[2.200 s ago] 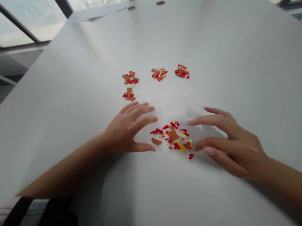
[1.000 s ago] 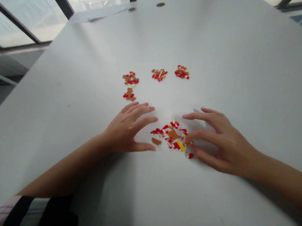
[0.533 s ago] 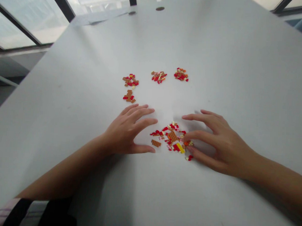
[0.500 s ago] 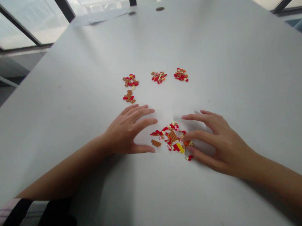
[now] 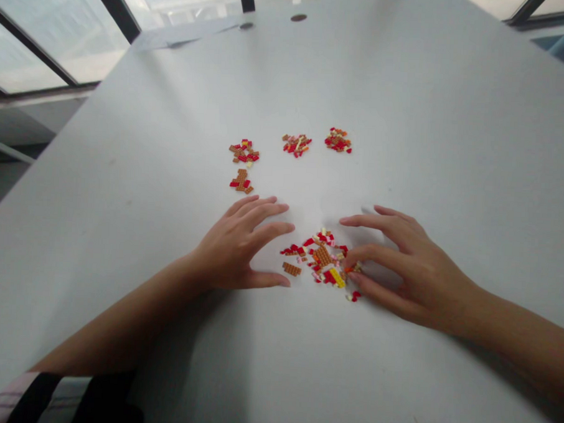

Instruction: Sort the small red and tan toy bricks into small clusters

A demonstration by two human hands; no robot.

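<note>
A loose pile of small toy building bricks (image 5: 322, 255) in red, brown, cream, pink and yellow lies between my two hands. My left hand (image 5: 236, 244) rests on the table at the pile's left, fingers spread and holding nothing. Just off its thumb and index finger is a brown brick (image 5: 291, 269). At the pile's right edge, the thumb and a finger of my right hand (image 5: 401, 266) close on a small orange brick (image 5: 349, 270), while the index finger stretches out above. The fingers partly cover that brick. A yellow brick (image 5: 337, 277) lies beside the right fingertips.
Further back on the white table (image 5: 421, 130) are separate small heaps of bricks: a left heap (image 5: 244, 152), a brown and red heap (image 5: 241, 181) below it, a middle heap (image 5: 297, 145) and a right heap (image 5: 338, 140). Windows (image 5: 47, 26) border the far left.
My right thumb and finger have drawn slightly closer together around the orange brick. The left hand and the far heaps stay where they were.
</note>
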